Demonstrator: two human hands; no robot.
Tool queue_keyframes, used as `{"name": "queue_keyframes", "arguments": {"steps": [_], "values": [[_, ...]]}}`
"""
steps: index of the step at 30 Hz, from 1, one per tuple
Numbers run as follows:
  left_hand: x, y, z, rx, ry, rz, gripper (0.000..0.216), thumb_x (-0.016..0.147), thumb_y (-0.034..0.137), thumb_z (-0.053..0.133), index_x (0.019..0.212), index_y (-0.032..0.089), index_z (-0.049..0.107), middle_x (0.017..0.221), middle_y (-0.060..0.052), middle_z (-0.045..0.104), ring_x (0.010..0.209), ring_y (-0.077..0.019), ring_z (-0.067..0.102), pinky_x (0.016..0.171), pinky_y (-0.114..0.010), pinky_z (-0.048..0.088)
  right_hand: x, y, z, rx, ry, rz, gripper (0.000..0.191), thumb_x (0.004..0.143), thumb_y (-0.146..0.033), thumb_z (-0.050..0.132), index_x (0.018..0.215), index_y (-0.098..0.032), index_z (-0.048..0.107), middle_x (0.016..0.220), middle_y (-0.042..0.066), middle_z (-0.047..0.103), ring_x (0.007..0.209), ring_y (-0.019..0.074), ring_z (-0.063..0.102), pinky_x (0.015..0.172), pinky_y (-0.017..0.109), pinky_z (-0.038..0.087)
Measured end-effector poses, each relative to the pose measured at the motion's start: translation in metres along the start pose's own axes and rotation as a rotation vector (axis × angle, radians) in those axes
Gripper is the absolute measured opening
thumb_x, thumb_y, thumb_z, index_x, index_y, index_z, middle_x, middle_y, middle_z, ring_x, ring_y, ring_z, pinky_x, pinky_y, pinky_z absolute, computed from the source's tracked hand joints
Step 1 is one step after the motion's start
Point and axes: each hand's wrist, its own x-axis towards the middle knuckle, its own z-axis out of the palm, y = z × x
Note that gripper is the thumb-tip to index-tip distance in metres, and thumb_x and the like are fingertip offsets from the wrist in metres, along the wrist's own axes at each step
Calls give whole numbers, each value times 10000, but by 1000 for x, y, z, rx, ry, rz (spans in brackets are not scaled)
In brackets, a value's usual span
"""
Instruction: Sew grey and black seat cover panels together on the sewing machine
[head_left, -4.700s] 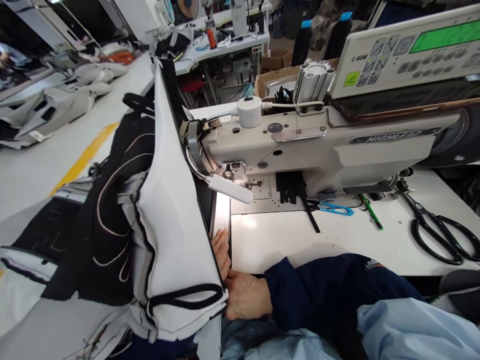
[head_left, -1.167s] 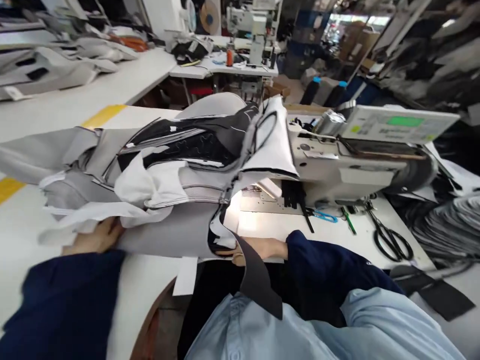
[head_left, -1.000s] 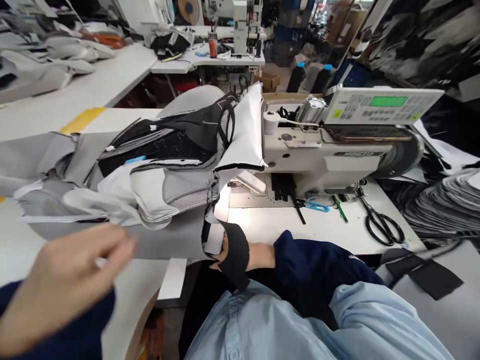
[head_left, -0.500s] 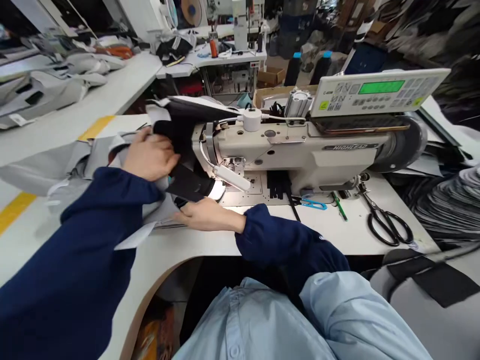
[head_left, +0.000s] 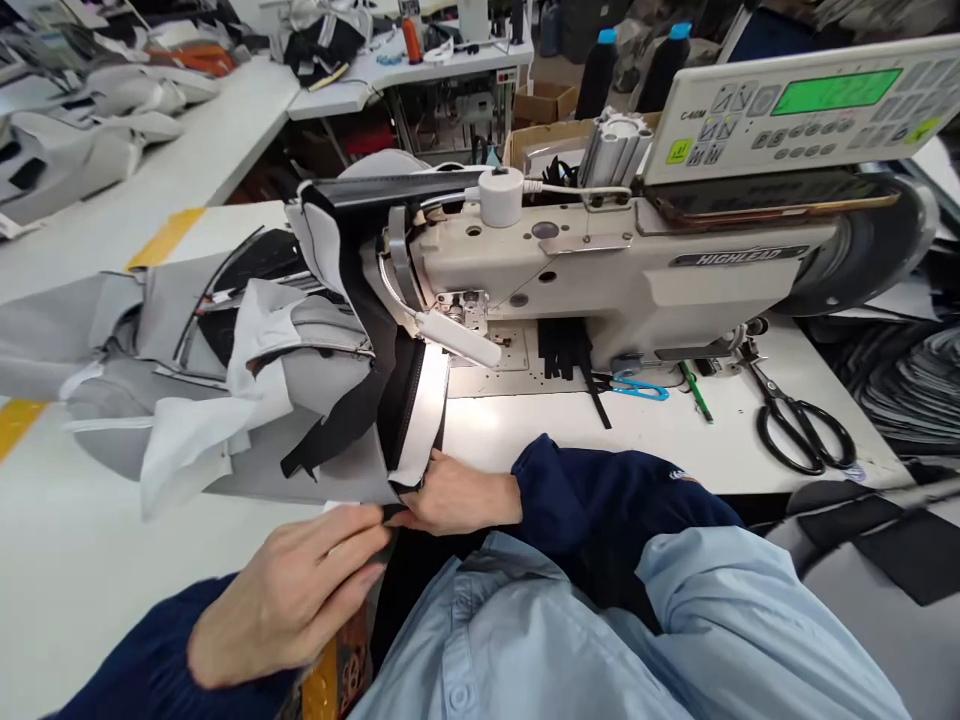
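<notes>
A bulky grey, white and black sewn cover [head_left: 247, 380] lies heaped on the white table [head_left: 570, 450], left of a cream sewing machine [head_left: 600, 275]. One black-and-white edge of it runs from under the machine's needle down to the table's front edge. My right hand [head_left: 457, 495] pinches that near end of the cover. My left hand [head_left: 292, 590], fingers pressed together, meets it at the same end and grips the fabric edge. Both sleeves are dark blue.
Black scissors [head_left: 802, 430], small blue snips [head_left: 637, 388] and a green pen [head_left: 696, 390] lie on the table right of the needle. A control panel [head_left: 795, 105] sits atop the machine. More grey covers [head_left: 82, 130] lie on a far table at the left.
Both hands have come back from the needle area to the table's front edge. The cover's black-and-white edge now hangs from under the machine towards me, with both hands at its end.
</notes>
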Motion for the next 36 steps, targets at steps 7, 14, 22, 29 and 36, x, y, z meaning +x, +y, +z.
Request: {"name": "queue_keyframes", "arguments": {"steps": [7, 14, 22, 29, 36], "values": [[74, -14, 17, 295, -589, -123, 561, 736, 80, 453, 1292, 23, 501, 1311, -199, 537, 1017, -262, 603, 876, -392, 480, -4, -4, -11, -74, -218, -98, 212, 832, -90, 482, 735, -139, 664, 643, 92, 670, 661, 223, 604, 764, 407, 393], [90, -7, 20, 331, -784, -134, 664, 734, 140, 487, 1383, 24, 404, 1479, -198, 341, 1258, -307, 449, 916, -402, 437, -12, -9, -17, -75, -236, -74, 170, 806, -56, 516, 787, -117, 674, 740, 136, 701, 685, 240, 631, 651, 376, 417], [95, -31, 4, 136, -870, -104, 703, 701, 154, 450, 1389, 35, 372, 1500, -189, 304, 1350, -270, 363, 1032, -396, 381, -6, -1, -56, 211, -376, 201, 337, 990, -355, 387, 1015, -145, 648, 839, 76, 707, 704, 178, 638, 506, 260, 356], [81, -24, 10, 170, -763, -142, 662, 702, 109, 426, 1363, 56, 417, 1403, -166, 466, 1176, -239, 524, 939, -359, 429, -6, -3, -53, 155, -423, 107, 248, 958, -206, 425, 943, -129, 660, 797, 90, 689, 780, 211, 620, 572, 289, 417], [76, -19, 13, 231, -658, -148, 591, 777, 172, 440, 1352, 36, 449, 1393, -175, 473, 1091, -266, 540, 893, -388, 437, -11, 2, -54, 204, -321, 39, 146, 855, -78, 514, 929, -90, 640, 841, 108, 679, 823, 201, 590, 702, 290, 453]]}}
